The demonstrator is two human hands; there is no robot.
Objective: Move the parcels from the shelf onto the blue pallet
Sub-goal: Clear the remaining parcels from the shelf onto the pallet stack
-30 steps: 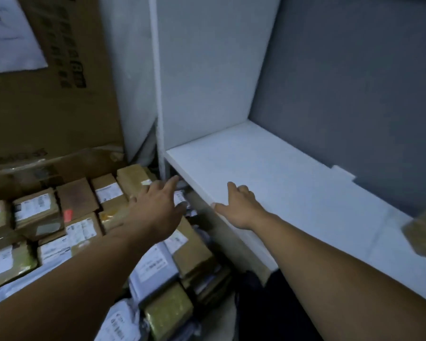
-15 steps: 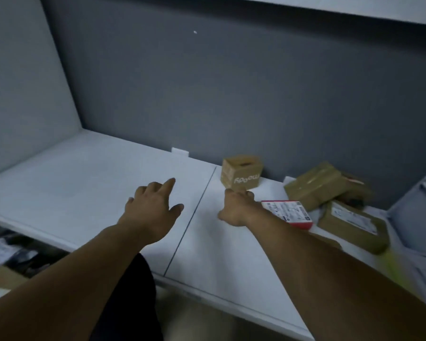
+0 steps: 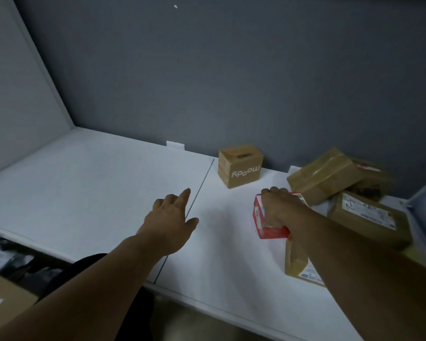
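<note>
My right hand (image 3: pixel 279 210) is closed over a small red box (image 3: pixel 266 226) on the white shelf (image 3: pixel 89 188). My left hand (image 3: pixel 170 220) hovers open above the shelf, left of the red box, holding nothing. A small brown carton (image 3: pixel 240 166) with upside-down white lettering stands against the back wall. Brown taped parcels (image 3: pixel 325 175) lie stacked at the right, with a labelled brown parcel (image 3: pixel 369 217) in front of them. Another brown parcel (image 3: pixel 296 263) lies partly under my right forearm. The blue pallet is out of view.
A grey back wall (image 3: pixel 231 82) and a side panel (image 3: pixel 17 99) close the shelf. Below the shelf's front edge at the lower left sit a cardboard box (image 3: pixel 3 301) and dark packages (image 3: pixel 15 259).
The view swung right from the parcel pile to the shelf. My right hand moved onto the red box and closed on it. My left hand stayed open over the shelf.
</note>
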